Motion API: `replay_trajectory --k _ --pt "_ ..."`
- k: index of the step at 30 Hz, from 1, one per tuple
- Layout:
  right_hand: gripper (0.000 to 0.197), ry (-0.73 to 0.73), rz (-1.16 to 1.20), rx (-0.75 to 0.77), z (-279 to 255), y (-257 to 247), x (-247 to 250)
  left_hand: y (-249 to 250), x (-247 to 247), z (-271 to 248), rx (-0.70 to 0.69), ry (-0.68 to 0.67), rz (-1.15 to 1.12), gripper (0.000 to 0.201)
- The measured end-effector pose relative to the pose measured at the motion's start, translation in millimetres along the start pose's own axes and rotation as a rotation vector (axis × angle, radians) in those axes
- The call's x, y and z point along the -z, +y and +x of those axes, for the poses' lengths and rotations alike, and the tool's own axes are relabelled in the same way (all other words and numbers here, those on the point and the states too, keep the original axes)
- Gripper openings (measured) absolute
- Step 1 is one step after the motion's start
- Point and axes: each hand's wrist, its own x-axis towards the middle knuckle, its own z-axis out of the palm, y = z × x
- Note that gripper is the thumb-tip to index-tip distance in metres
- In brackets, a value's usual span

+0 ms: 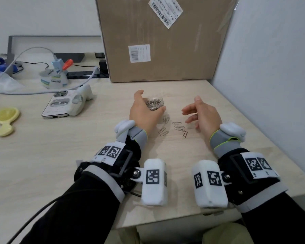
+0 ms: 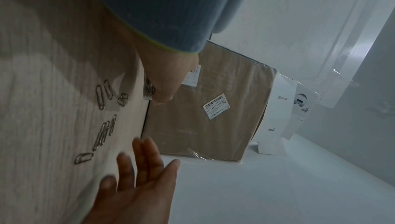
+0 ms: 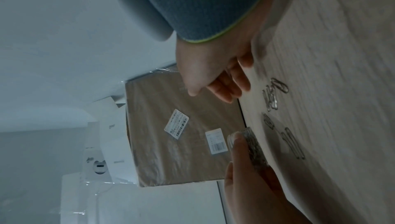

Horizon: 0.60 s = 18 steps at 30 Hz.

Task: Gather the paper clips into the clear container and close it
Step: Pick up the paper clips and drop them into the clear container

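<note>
Head view: left hand [image 1: 144, 111] curls thumb + fingers round the clear container [image 1: 155, 103], which sits on the surface [image 1: 77, 147], already holding a pile of clips, no lid seen. Loose paper clips [image 1: 176, 128] lie just near of it, btwn both wrists. Clips prob. light, thin, stiff wire, slippery on smooth wood; best pinched at an end w/ fingertips or slid into a heap. Right hand [image 1: 199, 113] hovers above them, palm inward, fingers loosely spread, grip holding nothing.
</note>
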Motion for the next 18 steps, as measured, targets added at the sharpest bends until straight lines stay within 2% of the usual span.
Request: replay_trajectory --k 2,5,7,9,14,18 --pt "0.035 0.097 -0.169 0.093 -3 -1 9 1 1 1 0.003 -0.008 -0.005 0.079" --pt "0.018 0.01 -0.427 0.133 -6 3 17 1 1 0 0.009 -0.018 -0.004 0.079" --pt "0.021 -0.105 -0.554 0.111 -7 8 16 0 0 0 0.011 -0.022 0.006 0.078" --pt "0.027 -0.209 -0.632 0.151 -7 8 16 0 0 0 0.006 -0.016 0.008 0.078" --pt "0.027 -0.332 -0.578 0.172 -9 6 25 -1 -2 0 0.007 -0.013 0.008 0.077" --pt "0.056 -0.462 -0.501 0.099 -11 1 37 1 1 0 0.019 -0.015 -0.003 0.077"
